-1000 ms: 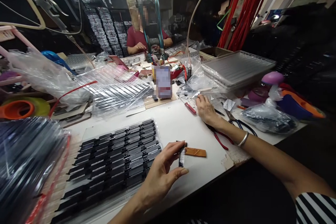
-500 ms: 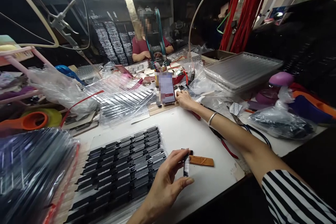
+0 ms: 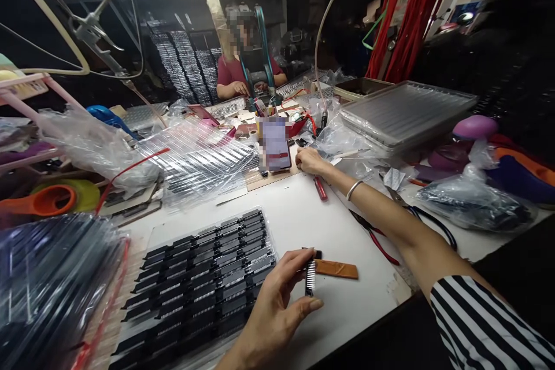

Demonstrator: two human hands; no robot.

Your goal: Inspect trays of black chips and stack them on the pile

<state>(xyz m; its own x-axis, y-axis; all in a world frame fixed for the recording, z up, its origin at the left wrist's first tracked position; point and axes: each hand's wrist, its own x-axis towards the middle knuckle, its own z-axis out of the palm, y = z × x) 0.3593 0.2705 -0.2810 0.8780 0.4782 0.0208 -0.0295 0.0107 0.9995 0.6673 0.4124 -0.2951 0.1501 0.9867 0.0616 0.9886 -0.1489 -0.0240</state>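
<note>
My left hand point(image 3: 281, 300) holds a small black comb-like part point(image 3: 310, 277) upright between its fingers and thumb, above the white tabletop point(image 3: 342, 312). Just right of that part lies an orange-brown strip point(image 3: 336, 269). To the left, a clear tray point(image 3: 271, 225) bears rows of black toothed parts point(image 3: 208, 266). My right hand point(image 3: 309, 161) reaches far forward beside a phone point(image 3: 276, 145) propped up at the back; its fingers are curled, and whatever they may hold is too small to make out. A red-handled tool point(image 3: 320, 189) lies below that hand.
Clear plastic trays point(image 3: 203, 156) lie behind the filled one, and a bagged dark stack point(image 3: 52, 277) is at left. Scissors point(image 3: 401, 202), a filled bag point(image 3: 472, 202) and a lidded box point(image 3: 407, 113) are at right. A person point(image 3: 229, 78) sits opposite.
My right hand has shifted slightly right, away from the phone, and its fingers are more curled. More of the red-handled tool shows. My left hand still holds the black part.
</note>
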